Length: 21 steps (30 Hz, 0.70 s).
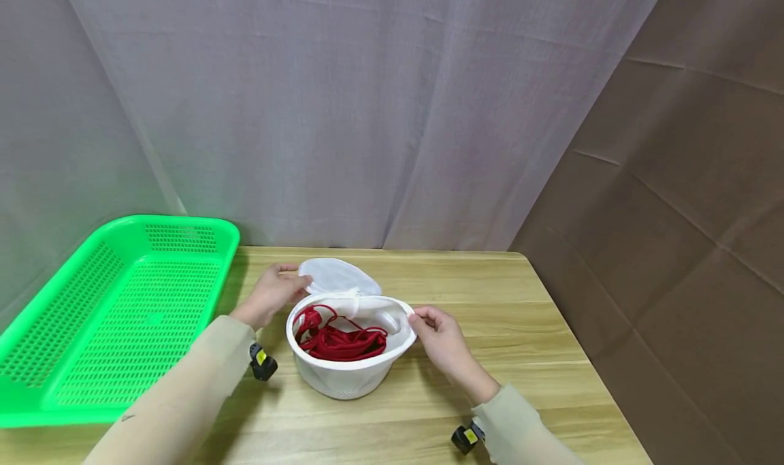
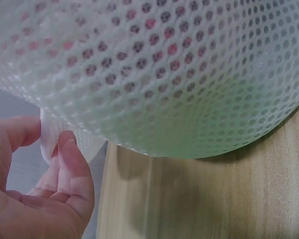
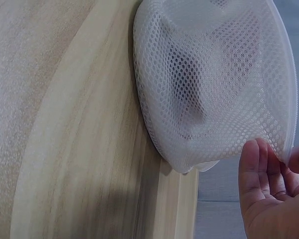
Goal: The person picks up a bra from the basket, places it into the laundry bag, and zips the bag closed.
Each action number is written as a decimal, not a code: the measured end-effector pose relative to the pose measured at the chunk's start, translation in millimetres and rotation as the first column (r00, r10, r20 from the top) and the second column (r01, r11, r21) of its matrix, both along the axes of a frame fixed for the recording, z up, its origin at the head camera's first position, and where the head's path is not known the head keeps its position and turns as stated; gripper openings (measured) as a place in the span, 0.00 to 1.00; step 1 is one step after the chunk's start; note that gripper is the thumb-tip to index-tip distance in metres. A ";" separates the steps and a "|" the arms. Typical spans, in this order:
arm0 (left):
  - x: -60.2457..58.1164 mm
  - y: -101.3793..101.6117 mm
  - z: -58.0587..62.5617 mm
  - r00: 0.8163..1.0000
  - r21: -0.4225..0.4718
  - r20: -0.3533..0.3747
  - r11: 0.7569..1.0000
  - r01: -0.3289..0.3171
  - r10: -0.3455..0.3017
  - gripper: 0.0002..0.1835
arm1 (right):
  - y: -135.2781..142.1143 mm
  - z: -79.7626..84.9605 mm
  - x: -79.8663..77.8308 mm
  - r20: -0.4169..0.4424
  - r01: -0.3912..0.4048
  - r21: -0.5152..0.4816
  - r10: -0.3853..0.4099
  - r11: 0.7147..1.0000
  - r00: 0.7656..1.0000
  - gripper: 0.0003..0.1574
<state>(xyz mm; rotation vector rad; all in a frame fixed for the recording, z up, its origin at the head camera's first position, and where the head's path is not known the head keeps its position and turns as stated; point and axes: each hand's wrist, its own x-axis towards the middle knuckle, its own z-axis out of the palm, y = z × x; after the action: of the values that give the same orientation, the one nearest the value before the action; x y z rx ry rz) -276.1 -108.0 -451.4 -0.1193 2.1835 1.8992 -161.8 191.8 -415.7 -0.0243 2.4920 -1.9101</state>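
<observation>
A round white mesh laundry bag (image 1: 346, 380) stands on the table with its lid (image 1: 337, 274) folded back to the far side. A red garment with thin straps (image 1: 346, 342), which looks like a bra, lies inside it. My left hand (image 1: 275, 295) pinches the edge of the lid between thumb and fingers, also seen in the left wrist view. At the right side of the opening, my right hand (image 1: 441, 339) pinches the zippered rim; in the right wrist view the mesh is drawn to a point at those fingertips.
A large green plastic basket (image 1: 141, 329) with a perforated floor stands at the left. The wooden table (image 1: 502, 315) ends at a grey curtain (image 1: 343, 111) behind and a brown cloth wall (image 1: 674, 233) on the right.
</observation>
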 end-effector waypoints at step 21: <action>3.6 3.2 14.8 0.997 0.081 -0.059 0.996 -0.035 0.040 0.28 | 1.0 -5.3 -3.6 0.002 0.004 0.001 -0.004 1.000 1.000 0.11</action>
<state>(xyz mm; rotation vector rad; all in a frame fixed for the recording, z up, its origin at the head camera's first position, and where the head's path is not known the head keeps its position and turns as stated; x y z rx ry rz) -272.6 -104.8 -436.6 -0.0895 2.1539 2.0335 -165.4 192.9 -421.0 -0.0171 2.4934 -1.9090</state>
